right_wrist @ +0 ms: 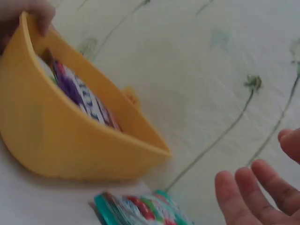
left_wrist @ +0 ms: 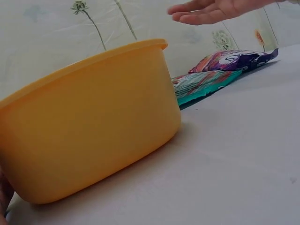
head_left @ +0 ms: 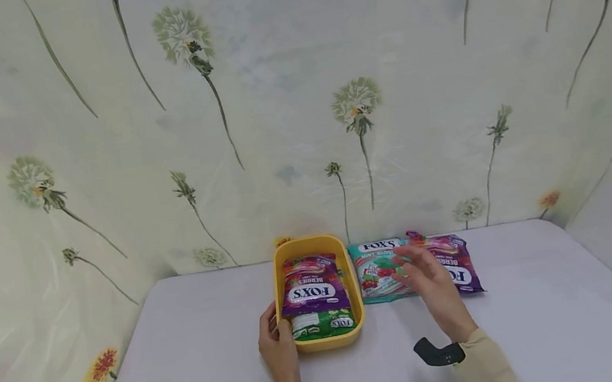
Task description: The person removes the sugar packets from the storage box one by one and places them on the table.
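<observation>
In the head view, the left hand [head_left: 277, 344] gripped the yellow tub [head_left: 329, 344] by its side, a purple packet [head_left: 314, 283] and a green packet [head_left: 324, 325] inside; the right hand [head_left: 435, 290], fingers loosely spread, held nothing before a teal packet [head_left: 373, 272] and second purple packet [head_left: 462, 259]. From the left wrist, the tub stood on the white table [left_wrist: 234, 159]. From the right wrist, left-hand digits hooked over its rim

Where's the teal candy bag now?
In the head view, the teal bag lies on the table, right of the yellow tub, left of a loose purple bag.
</observation>
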Demonstrator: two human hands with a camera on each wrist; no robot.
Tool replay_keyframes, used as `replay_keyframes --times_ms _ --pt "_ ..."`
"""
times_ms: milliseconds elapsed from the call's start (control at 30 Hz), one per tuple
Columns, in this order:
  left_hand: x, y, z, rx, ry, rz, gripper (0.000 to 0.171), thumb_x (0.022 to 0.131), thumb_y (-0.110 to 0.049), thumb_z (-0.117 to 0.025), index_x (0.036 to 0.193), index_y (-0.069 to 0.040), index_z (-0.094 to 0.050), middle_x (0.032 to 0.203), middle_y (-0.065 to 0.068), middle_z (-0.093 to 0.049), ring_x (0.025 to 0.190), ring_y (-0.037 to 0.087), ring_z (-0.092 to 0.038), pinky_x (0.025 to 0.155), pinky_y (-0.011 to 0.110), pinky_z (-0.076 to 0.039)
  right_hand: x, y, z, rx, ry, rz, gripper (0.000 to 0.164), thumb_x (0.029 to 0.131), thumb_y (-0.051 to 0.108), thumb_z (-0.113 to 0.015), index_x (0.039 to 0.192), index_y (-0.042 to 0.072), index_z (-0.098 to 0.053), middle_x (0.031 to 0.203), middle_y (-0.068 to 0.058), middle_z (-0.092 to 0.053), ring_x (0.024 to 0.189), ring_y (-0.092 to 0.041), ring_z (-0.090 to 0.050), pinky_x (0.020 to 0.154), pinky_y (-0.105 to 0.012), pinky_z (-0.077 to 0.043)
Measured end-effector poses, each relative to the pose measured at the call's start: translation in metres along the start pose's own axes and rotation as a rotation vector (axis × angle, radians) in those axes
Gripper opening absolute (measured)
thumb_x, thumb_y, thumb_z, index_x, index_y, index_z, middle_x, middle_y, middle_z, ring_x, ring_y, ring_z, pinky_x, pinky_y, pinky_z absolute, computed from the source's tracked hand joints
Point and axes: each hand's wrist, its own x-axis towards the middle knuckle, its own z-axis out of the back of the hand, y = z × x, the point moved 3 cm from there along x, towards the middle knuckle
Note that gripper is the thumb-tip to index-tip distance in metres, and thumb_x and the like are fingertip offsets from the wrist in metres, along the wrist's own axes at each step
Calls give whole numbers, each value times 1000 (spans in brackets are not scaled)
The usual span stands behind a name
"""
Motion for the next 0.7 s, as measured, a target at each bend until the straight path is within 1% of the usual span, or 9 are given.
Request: replay_keyframes --times_ms 67,133,200,300,367,433,533,633,700 --pt "-1 0 0 5 -2 4 39 87 -9 -50 124 -18 -60 122 5 -63 102 19 -59 82 21 -48 -1 6 -15 22 93 -31 44 98 27 -47 139 12 -39 143 -10 -41 128 -17 -48 98 -34 -46" --pt "0 1 0 4 -2 8 39 87 -9 -50 124 -18 -59 122 3 -63 103 18 -59 84 25 -48 -1 11 -29 60 144 -55 43 97 27 -48 138 13 -40 144 -10 -41 131 -23 -45 101 -42 -42" --pt "0 1 0 -1 -1 7 39 87 -10 -50 124 -18 -59 123 2 -63 104 18 -59 84 22 -48 0 15 -41 90 186 -72 44 97 27 -49 138 14 -40 145 -11 -40 135 -29 -41 104 -48 -38" --pt "2 1 0 -5 1 11 39 88 -11 -50 125 -19 -59 123 0 -62 105 16 -58 83 17 -46 4 20 -57 93 237 -104 43 97 28 -48 138 18 -39 146 -9 -39 137 -29 -37 106 -50 -35" --pt "2 1 0 -4 1 11 39 88 -11 -50 125 -19 -58 123 1 -62 105 17 -58 84 19 -46 7 21 -66 75 272 -129 42 98 29 -47 138 22 -39 147 -6 -38 139 -29 -35 107 -49 -34" --pt "2 0 0 1 -1 9 39 88 -11 -50 125 -19 -58 123 1 -62 105 18 -58 87 25 -48 9 20 -73 69 294 -152 41 98 27 -47 138 25 -39 146 -2 -38 139 -28 -33 108 -49 -34" --pt "2 1 0 7 -6 6 39 87 -10 -50 124 -18 -59 124 3 -62 106 19 -58 88 32 -49 9 17 -81 65 304 -160 48 96 29 -51 141 25 -34 148 -1 -36 141 -28 -30 110 -52 -30" --pt "1 1 0 12 -4 8 39 87 -10 -50 124 -18 -59 123 3 -62 105 19 -58 86 27 -48 9 12 -86 44 277 -160 59 92 37 -56 144 25 -29 151 -3 -32 142 -28 -28 111 -52 -27" --pt "1 1 -1 10 -3 6 39 87 -9 -51 124 -18 -59 123 3 -63 105 19 -59 83 22 -47 9 10 -90 17 254 -163 62 91 40 -57 144 25 -29 153 -3 -31 143 -27 -26 112 -52 -26"
